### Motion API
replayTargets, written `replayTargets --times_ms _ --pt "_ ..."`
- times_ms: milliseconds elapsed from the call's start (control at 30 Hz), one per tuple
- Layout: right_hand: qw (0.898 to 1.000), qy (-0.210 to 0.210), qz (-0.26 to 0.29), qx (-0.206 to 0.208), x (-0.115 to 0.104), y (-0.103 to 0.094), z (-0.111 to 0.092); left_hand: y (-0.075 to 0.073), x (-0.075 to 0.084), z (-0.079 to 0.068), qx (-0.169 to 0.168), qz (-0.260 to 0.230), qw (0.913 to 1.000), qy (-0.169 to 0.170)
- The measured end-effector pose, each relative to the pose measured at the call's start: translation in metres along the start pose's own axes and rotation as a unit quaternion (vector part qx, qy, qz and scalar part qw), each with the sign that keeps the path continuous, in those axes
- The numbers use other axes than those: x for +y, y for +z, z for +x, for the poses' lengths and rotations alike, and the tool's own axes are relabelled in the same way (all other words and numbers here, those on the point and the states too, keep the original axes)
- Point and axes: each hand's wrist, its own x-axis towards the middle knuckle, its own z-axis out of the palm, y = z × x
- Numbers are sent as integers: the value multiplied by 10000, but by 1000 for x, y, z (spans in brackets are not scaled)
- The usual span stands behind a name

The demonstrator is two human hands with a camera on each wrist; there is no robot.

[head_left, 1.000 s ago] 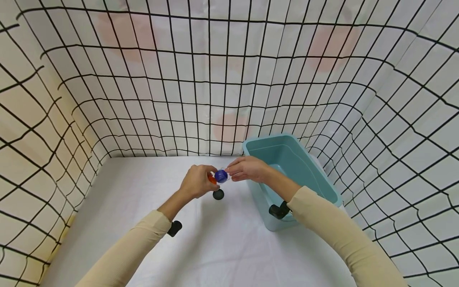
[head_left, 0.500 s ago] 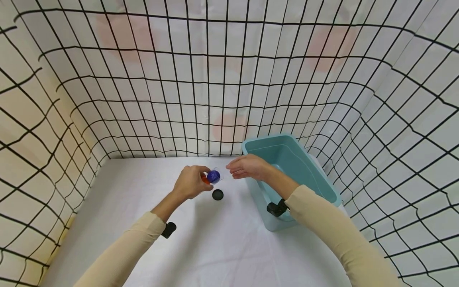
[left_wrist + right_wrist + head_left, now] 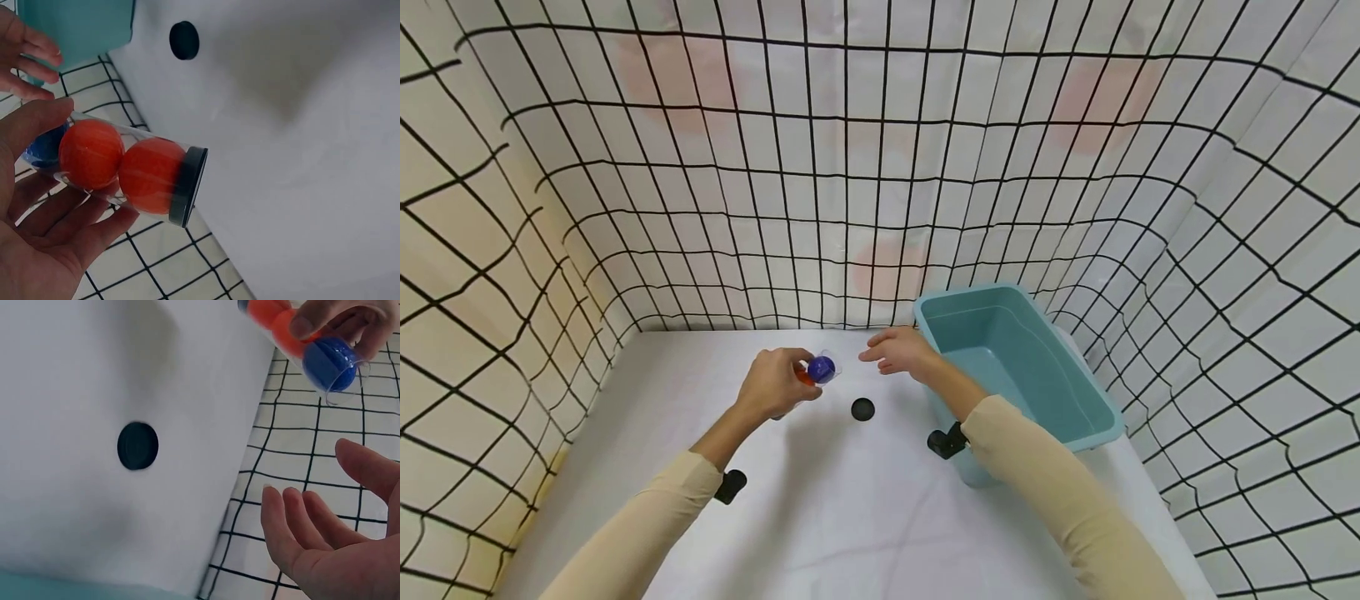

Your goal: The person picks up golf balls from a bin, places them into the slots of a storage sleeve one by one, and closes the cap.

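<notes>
My left hand (image 3: 771, 385) grips a clear tube (image 3: 178, 215) tilted above the table. Two orange balls (image 3: 153, 175) and a dark blue ball (image 3: 329, 364) sit in a row inside it. A black cap (image 3: 189, 187) covers the end beside the orange balls. The other end is uncovered, with the blue ball just inside its rim and facing my right hand (image 3: 898, 350). That hand holds nothing, its fingers loosely bent a short way from the tube's mouth. A loose round black cap (image 3: 862, 409) lies on the table below and between the hands.
A teal plastic bin (image 3: 981, 333) stands at the right of the white-covered table (image 3: 850, 517), partly behind my right forearm. Black wire mesh (image 3: 880, 175) walls in the back and both sides. Each wrist bears a small black camera (image 3: 947, 440).
My left hand has drawn left with the tube, away from my right hand. My right fingers, earlier right at the tube's mouth, are now apart from it and more spread.
</notes>
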Motion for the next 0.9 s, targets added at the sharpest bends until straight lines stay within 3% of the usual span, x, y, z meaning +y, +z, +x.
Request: replayTargets --times_ms 333,633,900 --pt "9974 -135 367 597 24 24 6 -5 -10 -5 35 39 10000 -78" --pt "9890 -265 -517 1361 65 47 17 -8 -16 -8 49 90 9999 -95" --pt "9873 -263 -612 1439 98 67 25 -7 -17 -9 51 41 9999 -159"
